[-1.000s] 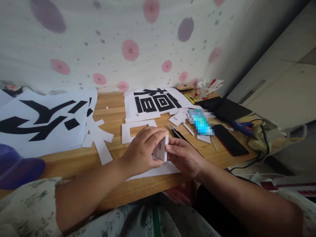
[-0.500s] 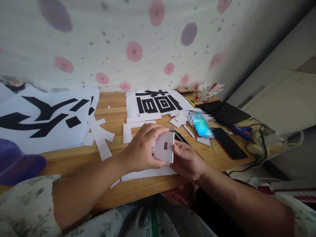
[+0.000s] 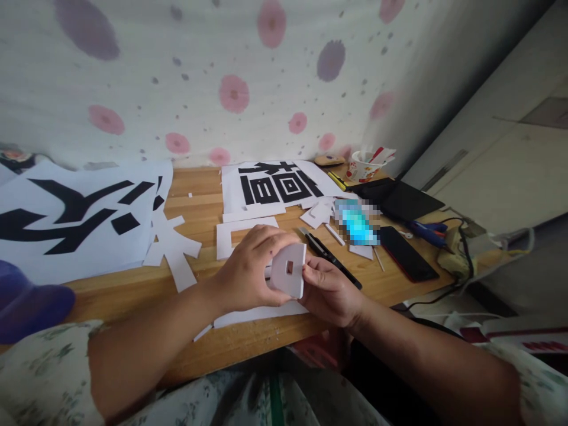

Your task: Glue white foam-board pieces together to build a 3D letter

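Above the front of the table I hold up a small white foam board piece point(image 3: 284, 283) with a little rectangular hole cut through it. My left hand point(image 3: 249, 269) is wrapped round its left side, fingers over the top edge and thumb underneath. On the right edge, my right hand point(image 3: 331, 290) pinches the piece between thumb and fingers, which are partly hidden behind it. A black utility knife point(image 3: 332, 255) lies on the table just beyond my right hand. Behind my left hand is a white cut-out frame point(image 3: 225, 239), partly covered by the hand.
Printed sheets with black characters lie at the left point(image 3: 84, 236) and back point(image 3: 235, 189). A branched white cut-out point(image 3: 180, 263) rests between them. White scraps point(image 3: 317, 214), a lit phone point(image 3: 355, 222), a dark phone point(image 3: 408, 254), a paper cup point(image 3: 361, 168) and a blue tool point(image 3: 428, 234) occupy the right.
The view has shifted slightly, and hands and foam piece appear a little further left and lower. More of the utility knife shows now. The grip is unchanged.
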